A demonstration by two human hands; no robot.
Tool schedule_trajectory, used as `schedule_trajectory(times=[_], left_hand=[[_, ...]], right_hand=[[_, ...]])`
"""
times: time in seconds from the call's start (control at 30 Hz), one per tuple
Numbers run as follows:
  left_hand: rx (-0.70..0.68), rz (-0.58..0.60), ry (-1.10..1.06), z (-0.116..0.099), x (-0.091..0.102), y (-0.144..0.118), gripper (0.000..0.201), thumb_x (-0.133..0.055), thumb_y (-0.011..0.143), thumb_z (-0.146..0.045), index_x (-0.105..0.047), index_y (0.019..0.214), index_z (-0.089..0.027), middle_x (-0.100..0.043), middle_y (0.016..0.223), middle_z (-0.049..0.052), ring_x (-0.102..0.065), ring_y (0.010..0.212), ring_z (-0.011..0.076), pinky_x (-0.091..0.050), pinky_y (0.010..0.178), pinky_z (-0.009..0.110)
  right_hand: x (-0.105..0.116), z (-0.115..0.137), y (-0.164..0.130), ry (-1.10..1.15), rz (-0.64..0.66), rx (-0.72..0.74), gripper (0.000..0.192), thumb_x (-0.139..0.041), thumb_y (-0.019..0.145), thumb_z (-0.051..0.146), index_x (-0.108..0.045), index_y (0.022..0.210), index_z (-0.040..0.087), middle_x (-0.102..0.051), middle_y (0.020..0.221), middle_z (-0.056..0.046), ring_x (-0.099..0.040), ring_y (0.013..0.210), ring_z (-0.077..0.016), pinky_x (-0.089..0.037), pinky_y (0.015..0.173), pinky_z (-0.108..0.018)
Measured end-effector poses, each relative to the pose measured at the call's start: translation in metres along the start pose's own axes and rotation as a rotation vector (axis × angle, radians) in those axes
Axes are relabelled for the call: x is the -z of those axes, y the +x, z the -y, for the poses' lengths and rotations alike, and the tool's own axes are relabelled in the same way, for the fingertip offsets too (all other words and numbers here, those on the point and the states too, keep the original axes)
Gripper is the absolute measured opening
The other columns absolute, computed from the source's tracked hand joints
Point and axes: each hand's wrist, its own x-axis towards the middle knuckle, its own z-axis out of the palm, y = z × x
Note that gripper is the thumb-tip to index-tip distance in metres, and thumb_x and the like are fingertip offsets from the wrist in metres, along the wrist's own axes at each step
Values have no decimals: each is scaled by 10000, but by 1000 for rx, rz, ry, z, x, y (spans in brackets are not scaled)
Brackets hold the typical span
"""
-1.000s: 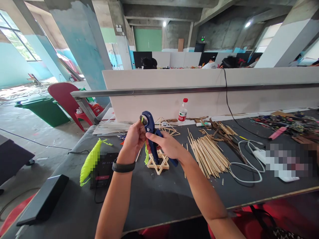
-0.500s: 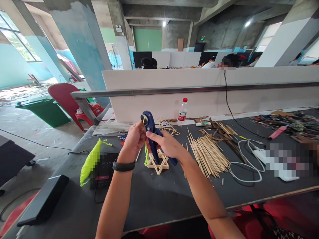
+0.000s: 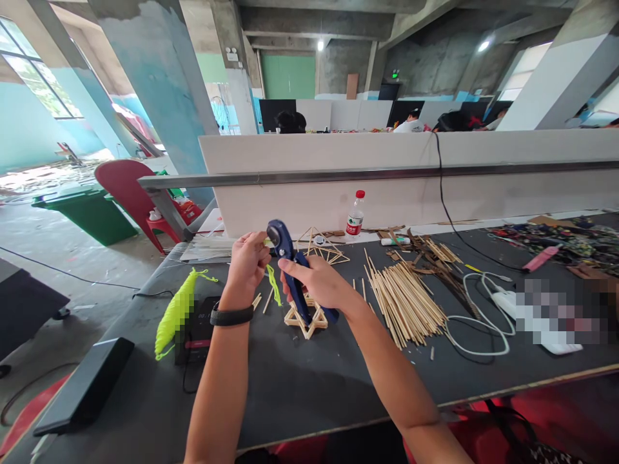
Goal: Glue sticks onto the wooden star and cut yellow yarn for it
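Observation:
My right hand (image 3: pixel 316 278) is wrapped round the handles of a blue pipe cutter (image 3: pixel 285 248), its head pointing up and to the left. My left hand (image 3: pixel 249 261), in a fist, pinches neon yellow yarn (image 3: pixel 273 287) beside the cutter's jaw; a strand runs to the jaw and a loose length dangles below. Under the cutter lies a star-shaped frame of wooden sticks (image 3: pixel 308 327), partly hidden by the handles. Left of my wrist rests a skein of the same yarn (image 3: pixel 175 317).
A bundle of thin wooden sticks (image 3: pixel 403 299) lies to the right, near a white cable (image 3: pixel 476 351). Behind are another stick frame (image 3: pixel 331 254) and a water bottle (image 3: pixel 354 216). A dark phone (image 3: pixel 206 328) and a black box (image 3: pixel 87 386) sit left.
My left hand has moved left, away from the cutter's head, drawing the yarn sideways. The cutter has shifted slightly left and down in my right hand.

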Motion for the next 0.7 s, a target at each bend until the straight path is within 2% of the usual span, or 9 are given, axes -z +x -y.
schedule_trajectory(times=[0.1, 0.2, 0.3, 0.4, 0.7], left_hand=[[-50, -76, -12, -4, 13, 8, 541, -756, 716, -136, -232, 622, -235, -171, 447, -152, -151, 330, 11, -148, 343, 164], [-37, -41, -53, -16, 19, 5, 582, -785, 796, -264, -231, 623, -232, -194, 446, -143, -156, 333, 16, -164, 333, 168], [16, 13, -93, -29, 14, -8, 631, -745, 875, -401, -199, 613, -227, -210, 452, -120, -171, 332, 20, -159, 322, 180], [95, 64, -124, -40, 4, -23, 630, -654, 940, -476, -187, 600, -226, -203, 458, -99, -184, 333, 32, -162, 315, 198], [136, 139, -138, -52, -7, -50, 522, -559, 967, -397, -206, 623, -225, -230, 531, -74, -236, 367, 57, -229, 336, 194]], right_hand=[[11, 11, -9, 59, -58, 99, 444, -635, 920, 633, -631, 813, 201, -643, 787, -23, -652, 677, -164, -530, 684, -313], [24, 17, -16, 60, -74, 123, 444, -617, 931, 640, -642, 847, 205, -657, 829, -30, -677, 733, -180, -539, 723, -327], [28, 18, -19, 3, -25, 50, 423, -654, 912, 619, -651, 848, 200, -670, 846, -41, -683, 766, -189, -538, 742, -326], [24, 17, -19, -39, 39, -7, 399, -688, 891, 595, -663, 838, 200, -685, 864, -47, -677, 796, -192, -531, 754, -317], [12, 11, -16, -237, 88, 11, 441, -627, 919, 607, -710, 758, 204, -725, 838, -63, -657, 779, -200, -524, 754, -320]])
